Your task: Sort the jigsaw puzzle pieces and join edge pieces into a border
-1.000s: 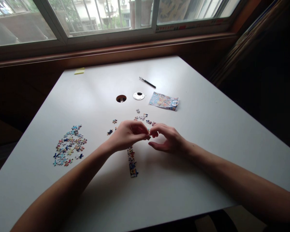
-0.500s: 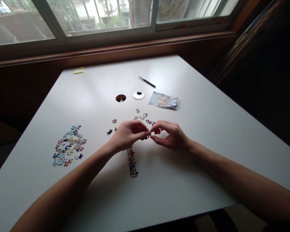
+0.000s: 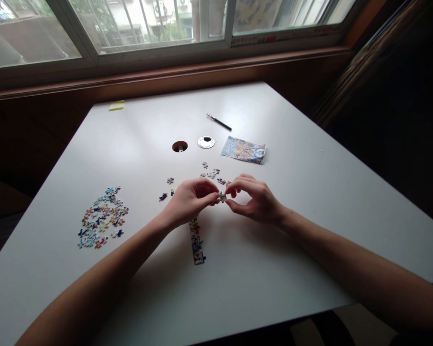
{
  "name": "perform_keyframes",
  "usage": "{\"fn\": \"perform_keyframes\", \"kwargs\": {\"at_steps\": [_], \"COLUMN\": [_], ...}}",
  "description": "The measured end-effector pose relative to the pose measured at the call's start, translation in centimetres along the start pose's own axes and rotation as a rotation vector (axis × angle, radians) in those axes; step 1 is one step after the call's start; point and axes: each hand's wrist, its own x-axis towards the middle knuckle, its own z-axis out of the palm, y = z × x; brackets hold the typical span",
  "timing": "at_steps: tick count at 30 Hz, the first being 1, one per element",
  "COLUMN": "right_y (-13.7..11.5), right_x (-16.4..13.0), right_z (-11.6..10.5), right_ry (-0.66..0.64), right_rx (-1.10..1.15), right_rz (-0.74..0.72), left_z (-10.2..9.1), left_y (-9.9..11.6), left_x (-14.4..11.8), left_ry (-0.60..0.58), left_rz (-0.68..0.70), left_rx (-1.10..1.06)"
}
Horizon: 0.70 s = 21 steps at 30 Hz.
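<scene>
A small puzzle piece [image 3: 222, 197] is held up just above the table, its pale printed face turned toward me. My left hand [image 3: 198, 197] pinches its left edge between thumb and fingers. At the opposite edge, my right hand [image 3: 254, 198] has its thumb and index fingertip on the piece, slightly apart, with the other fingers curled. Below my left hand lies a joined strip of puzzle pieces [image 3: 197, 245], its upper end hidden by that hand. Several loose pieces [image 3: 212, 174] lie beyond my hands, and a dark piece [image 3: 163, 197] lies left of my left hand.
A heap of loose puzzle pieces [image 3: 103, 218] lies at the left. Farther back are a printed picture sheet [image 3: 244, 150], a pen [image 3: 219, 122], a round cover [image 3: 206, 142], a table hole [image 3: 179, 146] and a yellow sticky note [image 3: 117, 105]. A window lies behind the white table [image 3: 274, 278].
The puzzle piece has turned so more of its face shows. My right hand's thumb and index fingertip have spread a little. My left hand has hardly moved.
</scene>
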Motion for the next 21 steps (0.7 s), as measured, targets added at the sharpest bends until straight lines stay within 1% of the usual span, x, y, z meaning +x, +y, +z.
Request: {"fn": "perform_keyframes", "kwargs": {"at_steps": [2, 4, 6, 9, 13, 21], "right_y": [0.4, 0.8, 1.1, 1.3, 1.2, 1.3], "right_x": [0.0, 0.0, -0.1, -0.3, -0.4, -0.4], "right_z": [0.0, 0.1, 0.3, 0.4, 0.5, 0.5], "right_ry": [-0.036, -0.092, -0.142, -0.184, -0.195, -0.186], "right_rx": [-0.05, -0.08, -0.09, -0.091, -0.095, -0.099], "right_rz": [0.022, 0.056, 0.084, 0.103, 0.11, 0.11], "left_z": [0.0, -0.1, -0.1, -0.1, 0.0, -0.1], "left_y": [-0.3, -0.7, -1.3, -2.0, -2.3, -2.0], "left_x": [0.0, 0.0, 0.0, 0.1, 0.2, 0.2], "left_ry": [0.08, 0.12, 0.092, 0.008, -0.058, -0.065], "left_rz": [0.094, 0.216, 0.328, 0.436, 0.486, 0.531], "left_rx": [0.194, 0.39, 0.529, 0.631, 0.675, 0.754]}}
